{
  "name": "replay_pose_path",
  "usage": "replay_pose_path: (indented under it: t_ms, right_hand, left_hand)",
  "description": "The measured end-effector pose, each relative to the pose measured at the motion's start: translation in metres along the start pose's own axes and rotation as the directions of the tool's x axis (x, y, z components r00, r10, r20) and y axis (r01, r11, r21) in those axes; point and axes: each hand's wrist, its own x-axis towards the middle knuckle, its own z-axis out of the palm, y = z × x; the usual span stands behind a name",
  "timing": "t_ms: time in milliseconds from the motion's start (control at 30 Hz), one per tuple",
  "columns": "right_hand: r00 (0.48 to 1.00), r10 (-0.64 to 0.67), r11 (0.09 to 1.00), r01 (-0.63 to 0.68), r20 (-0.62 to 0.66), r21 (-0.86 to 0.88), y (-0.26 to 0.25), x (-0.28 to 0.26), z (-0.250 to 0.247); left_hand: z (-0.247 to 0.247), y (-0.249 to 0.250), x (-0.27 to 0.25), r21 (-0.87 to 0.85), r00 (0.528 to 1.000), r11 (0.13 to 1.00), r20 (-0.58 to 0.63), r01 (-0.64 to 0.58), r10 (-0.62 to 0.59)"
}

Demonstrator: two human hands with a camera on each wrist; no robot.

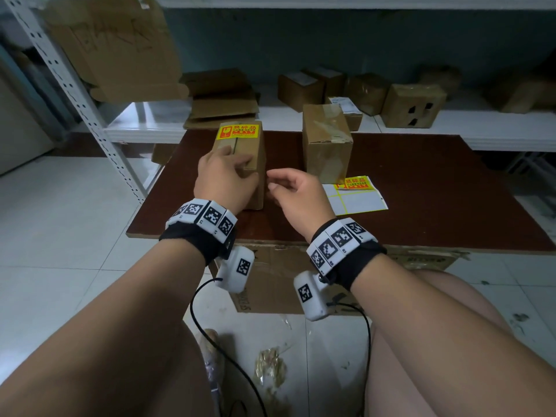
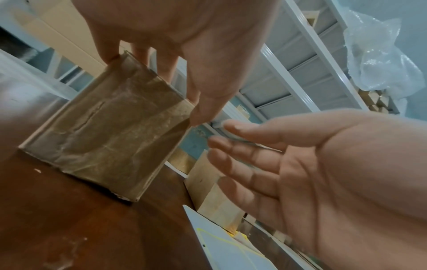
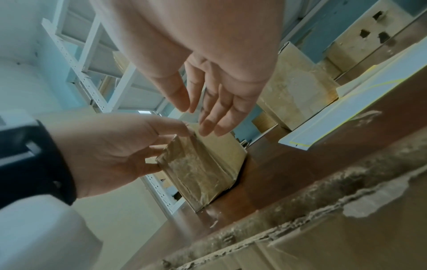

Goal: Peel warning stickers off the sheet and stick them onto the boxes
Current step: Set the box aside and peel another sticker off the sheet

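1. The near box (image 1: 240, 164) stands upright on the brown table (image 1: 421, 200). The left hand (image 1: 224, 176) covers part of its top and front. The printing on the yellow warning sticker (image 1: 238, 130) at the far end of the box top is too small to read.
2. The left hand grips the near box: fingers lie across the top, thumb against the near right edge.
3. The right hand (image 1: 296, 194) hovers just beside the box, fingers loosely extended, holding nothing and touching nothing.
4. The sticker sheet (image 1: 356, 197) lies flat on the table to the right. One yellow sticker remains at its far edge; the other cells are blank.
5. A second box (image 1: 326, 142) stands behind the sheet, taped, with no sticker visible.
6. White metal shelving (image 1: 301, 115) behind the table carries more cardboard boxes, blurred. The floor is pale tile.
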Motion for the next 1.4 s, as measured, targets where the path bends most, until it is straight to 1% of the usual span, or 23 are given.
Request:
replay_pose_path:
  t_ms: [133, 267, 367, 467, 533, 567, 600, 633, 667, 700, 733, 767, 833, 900, 967, 1033, 1133, 1200, 1267, 1333, 1400]
  right_hand:
    - [1.000, 0.015, 0.999, -0.016, -0.016, -0.040, 0.001, 0.003, -0.009]
    - [0.999, 0.032, 0.999, -0.033, -0.030, -0.040, 0.001, 0.009, -0.019]
    - [0.999, 0.026, 0.999, -0.027, -0.040, -0.046, 0.002, 0.014, -0.023]
    - [0.998, 0.030, 0.998, -0.033, -0.054, -0.046, 0.005, 0.021, -0.025]
    - [0.996, 0.034, 0.999, -0.037, -0.079, -0.033, 0.006, 0.027, -0.028]
    - [0.995, 0.030, 0.999, -0.032, -0.099, -0.021, 0.005, 0.030, -0.030]
    - [0.992, 0.020, 1.000, -0.022, -0.125, -0.011, 0.005, 0.033, -0.033]
    - [0.988, 0.012, 1.000, -0.011, -0.154, 0.003, 0.003, 0.036, -0.038]
    - [0.984, 0.002, 1.000, 0.001, -0.177, 0.017, 0.001, 0.039, -0.043]
    - [0.980, -0.002, 1.000, 0.007, -0.200, 0.024, -0.001, 0.042, -0.049]
    - [0.976, -0.009, 1.000, 0.014, -0.218, 0.021, -0.004, 0.044, -0.056]
    - [0.971, -0.014, 1.000, 0.019, -0.239, 0.019, -0.007, 0.047, -0.062]
    - [0.953, -0.024, 0.999, 0.034, -0.301, 0.028, -0.008, 0.054, -0.073]
    - [0.917, -0.022, 0.998, 0.042, -0.399, 0.041, -0.008, 0.060, -0.084]
    - [0.872, 0.004, 0.997, 0.032, -0.489, 0.066, -0.006, 0.067, -0.094]
    - [0.847, 0.050, 0.994, 0.007, -0.529, 0.106, -0.003, 0.072, -0.100]
    - [0.862, 0.140, 0.979, -0.047, -0.487, 0.197, -0.005, 0.074, -0.108]
    - [0.892, 0.190, 0.966, -0.095, -0.410, 0.242, -0.007, 0.074, -0.113]
    - [0.915, 0.242, 0.952, -0.160, -0.324, 0.260, -0.008, 0.075, -0.116]
    - [0.917, 0.301, 0.928, -0.218, -0.262, 0.301, -0.008, 0.075, -0.115]
    - [0.914, 0.326, 0.918, -0.244, -0.240, 0.313, -0.009, 0.074, -0.114]
  left_hand:
    - [-0.001, -0.010, 0.015, -0.049, 1.000, 0.998, -0.016, 0.026, -0.026]
    - [-0.007, -0.012, 0.030, 0.028, 0.997, 0.996, 0.003, 0.083, -0.083]
    - [-0.008, -0.018, 0.042, 0.010, 0.994, 0.994, 0.003, 0.106, -0.106]
    - [-0.009, -0.019, 0.047, 0.049, 0.992, 0.991, -0.019, 0.128, -0.127]
    - [-0.007, -0.013, 0.049, 0.075, 0.994, 0.992, -0.055, 0.100, -0.096]
    - [-0.005, -0.008, 0.047, 0.056, 0.996, 0.997, -0.078, 0.058, -0.053]
    - [-0.001, -0.003, 0.045, 0.004, 0.995, 1.000, -0.104, -0.009, 0.009]
    - [0.004, 0.004, 0.043, -0.084, 0.989, 0.993, -0.129, -0.086, 0.075]
    - [0.010, 0.012, 0.040, -0.203, 0.980, 0.968, -0.157, -0.150, 0.119]
    - [0.017, 0.021, 0.036, -0.333, 0.975, 0.925, -0.179, -0.186, 0.132]
    - [0.023, 0.029, 0.034, -0.455, 0.977, 0.871, -0.183, -0.184, 0.111]
    - [0.029, 0.037, 0.033, -0.561, 0.984, 0.814, -0.165, -0.152, 0.070]
    - [0.043, 0.050, 0.036, -0.699, 0.996, 0.714, -0.085, -0.050, -0.013]
    - [0.056, 0.060, 0.042, -0.772, 0.997, 0.631, 0.029, 0.069, -0.074]
    - [0.067, 0.067, 0.046, -0.816, 0.976, 0.536, 0.174, 0.217, -0.131]
    - [0.077, 0.074, 0.050, -0.826, 0.934, 0.436, 0.307, 0.358, -0.185]
    - [0.090, 0.082, 0.053, -0.807, 0.876, 0.341, 0.430, 0.482, -0.221]
    - [0.096, 0.087, 0.053, -0.799, 0.854, 0.306, 0.471, 0.519, -0.220]
    - [0.099, 0.092, 0.052, -0.800, 0.851, 0.290, 0.485, 0.525, -0.201]
    - [0.101, 0.097, 0.052, -0.811, 0.852, 0.264, 0.485, 0.522, -0.195]
    - [0.101, 0.098, 0.051, -0.823, 0.860, 0.256, 0.467, 0.507, -0.203]
